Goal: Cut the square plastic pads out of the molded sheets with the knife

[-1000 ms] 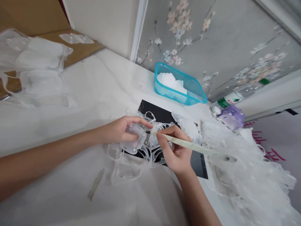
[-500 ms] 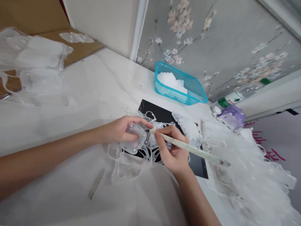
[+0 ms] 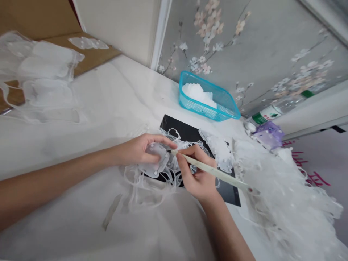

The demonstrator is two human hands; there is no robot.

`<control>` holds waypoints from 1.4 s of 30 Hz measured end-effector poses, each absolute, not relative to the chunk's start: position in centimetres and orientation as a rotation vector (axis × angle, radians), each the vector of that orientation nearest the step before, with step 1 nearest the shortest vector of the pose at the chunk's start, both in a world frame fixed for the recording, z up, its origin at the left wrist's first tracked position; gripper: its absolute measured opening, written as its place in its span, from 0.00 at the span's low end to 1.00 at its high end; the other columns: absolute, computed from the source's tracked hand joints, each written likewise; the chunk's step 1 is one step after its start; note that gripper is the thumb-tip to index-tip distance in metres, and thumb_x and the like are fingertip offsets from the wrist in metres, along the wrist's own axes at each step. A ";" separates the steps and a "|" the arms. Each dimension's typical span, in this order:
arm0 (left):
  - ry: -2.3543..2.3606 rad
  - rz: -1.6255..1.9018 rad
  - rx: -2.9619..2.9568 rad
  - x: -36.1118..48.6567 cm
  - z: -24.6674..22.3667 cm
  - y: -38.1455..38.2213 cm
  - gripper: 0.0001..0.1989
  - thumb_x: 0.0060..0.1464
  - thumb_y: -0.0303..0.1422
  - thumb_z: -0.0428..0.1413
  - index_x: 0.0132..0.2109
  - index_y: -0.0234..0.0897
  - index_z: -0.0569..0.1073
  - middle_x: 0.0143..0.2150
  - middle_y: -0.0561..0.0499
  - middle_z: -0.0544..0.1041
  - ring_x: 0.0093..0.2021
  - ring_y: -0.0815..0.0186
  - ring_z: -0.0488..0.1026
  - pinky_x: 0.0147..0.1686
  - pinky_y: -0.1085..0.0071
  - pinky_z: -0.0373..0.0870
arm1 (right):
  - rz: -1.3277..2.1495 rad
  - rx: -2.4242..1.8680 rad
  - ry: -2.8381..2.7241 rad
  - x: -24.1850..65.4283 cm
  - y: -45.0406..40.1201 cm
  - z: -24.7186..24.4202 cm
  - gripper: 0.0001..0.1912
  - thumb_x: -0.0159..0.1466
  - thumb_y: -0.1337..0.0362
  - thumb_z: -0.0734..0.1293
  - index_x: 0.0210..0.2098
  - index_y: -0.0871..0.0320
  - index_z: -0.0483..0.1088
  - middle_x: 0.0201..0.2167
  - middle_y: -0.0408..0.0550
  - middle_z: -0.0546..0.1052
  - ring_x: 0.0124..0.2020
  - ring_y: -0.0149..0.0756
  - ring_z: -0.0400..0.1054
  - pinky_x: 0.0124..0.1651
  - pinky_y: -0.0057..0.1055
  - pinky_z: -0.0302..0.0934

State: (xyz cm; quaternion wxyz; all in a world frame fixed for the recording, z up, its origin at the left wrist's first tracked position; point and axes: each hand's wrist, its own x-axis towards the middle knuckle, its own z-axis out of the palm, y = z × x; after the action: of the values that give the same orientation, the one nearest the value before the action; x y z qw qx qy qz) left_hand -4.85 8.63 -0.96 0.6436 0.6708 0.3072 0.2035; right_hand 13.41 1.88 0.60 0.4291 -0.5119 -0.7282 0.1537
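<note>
Between the thumb and fingers of my left hand (image 3: 144, 148) is a translucent rounded plastic piece (image 3: 156, 161) with small round dots. My right hand (image 3: 199, 172) is closed in a pen-like grip on a long pale flat stick (image 3: 217, 173), whose near tip touches the edge by my left fingertips. Beneath both hands lies a black mat (image 3: 230, 194), partly covered by tangled clear plastic frames (image 3: 175, 175). A row of overlapping clear pieces (image 3: 221, 152) rests on the mat's right part.
Behind the mat stands a blue basket (image 3: 225, 105) holding white pieces. To the right are a large heap of clear plastic (image 3: 288, 192), a purple bundle (image 3: 269, 134) and a bottle (image 3: 268, 114). More clear pieces (image 3: 49, 65) lie on cardboard (image 3: 95, 59) at far left.
My right hand and the stick have shifted slightly left, toward my left fingertips. My left hand and the plastic piece it holds look unmoved.
</note>
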 end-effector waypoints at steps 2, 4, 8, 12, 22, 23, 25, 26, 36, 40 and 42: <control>0.692 0.472 1.544 -4.8 -1.1 8.7 0.24 0.43 0.23 0.56 0.50 0.42 0.72 0.46 0.53 0.74 0.23 0.79 0.65 0.21 0.82 0.60 | 0.384 -1.282 -1.826 13.4 1.8 0.5 0.06 0.59 0.67 0.62 0.26 0.58 0.64 0.18 0.40 0.68 0.17 0.24 0.59 0.21 0.22 0.54; 0.690 0.474 1.564 -4.8 -1.2 8.7 0.24 0.44 0.23 0.55 0.50 0.42 0.72 0.48 0.52 0.74 0.26 0.77 0.68 0.23 0.82 0.62 | 0.389 -1.274 -1.839 13.3 1.8 0.3 0.05 0.60 0.68 0.62 0.27 0.57 0.64 0.17 0.38 0.66 0.16 0.23 0.57 0.20 0.22 0.54; 0.683 0.522 1.620 -4.8 -1.2 8.7 0.23 0.44 0.22 0.54 0.50 0.40 0.72 0.50 0.50 0.74 0.41 0.67 0.73 0.34 0.78 0.68 | 0.353 -1.238 -1.903 13.0 1.7 0.0 0.04 0.61 0.69 0.61 0.29 0.56 0.64 0.18 0.38 0.66 0.16 0.24 0.58 0.20 0.22 0.54; 0.667 0.558 1.647 -4.8 -1.0 8.7 0.24 0.43 0.21 0.54 0.50 0.40 0.72 0.48 0.50 0.75 0.40 0.68 0.73 0.33 0.79 0.68 | 0.276 -1.264 -1.974 12.9 2.0 -0.5 0.05 0.61 0.70 0.60 0.28 0.56 0.63 0.18 0.39 0.66 0.17 0.25 0.58 0.21 0.23 0.54; 0.625 0.574 1.530 -4.9 -1.2 8.5 0.33 0.49 0.25 0.56 0.61 0.48 0.61 0.56 0.47 0.70 0.26 0.77 0.70 0.26 0.79 0.65 | 0.424 -1.273 -1.536 12.9 1.5 -0.8 0.07 0.64 0.65 0.57 0.40 0.55 0.64 0.22 0.40 0.73 0.16 0.25 0.62 0.19 0.23 0.56; 0.606 0.599 1.498 -4.8 -1.2 8.5 0.35 0.49 0.26 0.56 0.63 0.50 0.56 0.58 0.46 0.68 0.26 0.78 0.70 0.26 0.79 0.66 | 0.465 -1.293 -1.500 12.9 1.6 -0.9 0.09 0.66 0.64 0.55 0.43 0.55 0.63 0.23 0.40 0.74 0.15 0.25 0.61 0.19 0.23 0.56; 0.595 0.641 1.431 -4.8 -1.1 8.3 0.39 0.50 0.26 0.56 0.65 0.52 0.50 0.59 0.45 0.67 0.27 0.78 0.70 0.28 0.79 0.66 | 0.519 -1.349 -1.578 12.8 1.7 -1.2 0.09 0.66 0.62 0.54 0.41 0.55 0.63 0.24 0.41 0.74 0.16 0.25 0.62 0.21 0.23 0.57; 0.606 0.658 1.405 -4.8 -1.1 8.3 0.39 0.50 0.26 0.56 0.65 0.51 0.50 0.58 0.44 0.68 0.29 0.77 0.70 0.29 0.79 0.67 | 0.523 -1.367 -1.669 12.7 1.8 -1.3 0.07 0.65 0.61 0.57 0.36 0.55 0.64 0.24 0.41 0.74 0.18 0.26 0.63 0.23 0.24 0.58; 0.822 0.734 1.390 -4.4 -0.9 8.4 0.28 0.50 0.32 0.59 0.58 0.41 0.60 0.51 0.47 0.70 0.30 0.75 0.69 0.28 0.78 0.67 | 0.578 -1.250 -1.438 12.9 3.1 -0.6 0.13 0.56 0.66 0.67 0.25 0.55 0.55 0.28 0.42 0.71 0.27 0.27 0.66 0.31 0.26 0.61; 0.870 0.753 1.410 -4.1 -0.6 7.9 0.19 0.52 0.33 0.57 0.51 0.38 0.64 0.46 0.48 0.70 0.34 0.71 0.72 0.31 0.74 0.71 | 0.313 -1.389 -1.134 17.6 4.6 0.3 0.14 0.53 0.63 0.69 0.26 0.55 0.56 0.29 0.44 0.71 0.25 0.27 0.64 0.26 0.25 0.58; 0.923 0.842 1.440 -4.1 -0.3 7.7 0.13 0.53 0.31 0.56 0.46 0.37 0.67 0.42 0.50 0.71 0.32 0.72 0.71 0.32 0.74 0.71 | 0.160 -1.655 -1.174 20.5 5.1 0.3 0.14 0.52 0.65 0.69 0.23 0.55 0.56 0.25 0.44 0.70 0.21 0.26 0.61 0.24 0.26 0.55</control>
State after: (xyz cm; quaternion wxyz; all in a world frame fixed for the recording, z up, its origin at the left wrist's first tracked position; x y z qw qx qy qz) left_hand -4.12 7.69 -0.32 0.5790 0.6160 0.3946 0.3600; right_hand 20.50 5.09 0.31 0.5254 -0.6919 -0.4906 0.0668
